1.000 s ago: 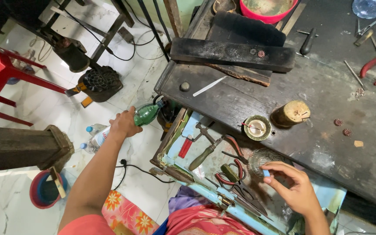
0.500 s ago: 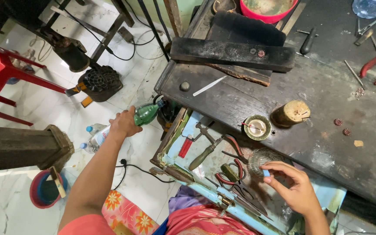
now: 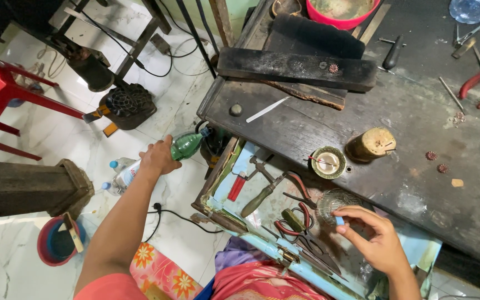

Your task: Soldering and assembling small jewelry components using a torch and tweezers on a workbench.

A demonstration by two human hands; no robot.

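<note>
The left hand (image 3: pixel 158 157) has its fingers wrapped around a green bottle (image 3: pixel 185 145) off the table's left, while the right hand (image 3: pixel 374 238) pinches a small blue cap (image 3: pixel 339 220) near a glass dish (image 3: pixel 334 201).

The bottle (image 3: pixel 185 145) hangs left of the workbench (image 3: pixel 418 144), above the floor. The open drawer (image 3: pixel 234 183) sits below the bench's front edge, holding pliers (image 3: pixel 295 219).
</note>
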